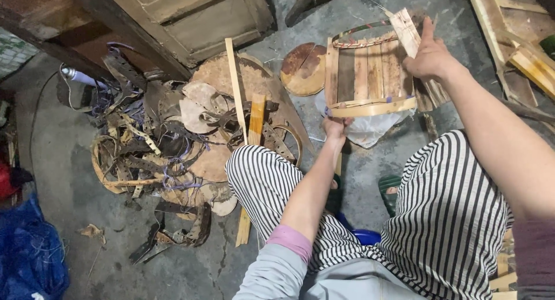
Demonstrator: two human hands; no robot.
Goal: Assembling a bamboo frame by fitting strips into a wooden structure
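A person seated in black-and-white striped trousers [451, 219] looks down at a grey concrete floor [69, 178]. Both hands hold a round wooden steamer frame [370, 74], made of upright slats ringed by bent bamboo hoops, lifted above the knees.

To the left of the held frame, well apart, a large heap of broken frame pieces [167, 144] covers the floor: dark bent strips, round wooden discs and tangled purple string. A long pale wooden strip [234, 86] lies over the heap's right edge, near the left hand. Just left of the frame's top, a round brown wooden disc [303, 69] lies on the floor. Directly beneath the frame, below the left hand's grip, sits a crumpled white plastic bag [370, 129].

The right hand [430, 54] closes on the frame's upper right side, fingers wrapped around a loose pale slat [407, 31] that juts up past the rim, thumb pointing upward. The left hand [336, 126] pinches the frame's bottom hoop from below, fingers closed tightly on the pale bamboo rim. A green sandal [390, 190] shows between the knees, below both grips.
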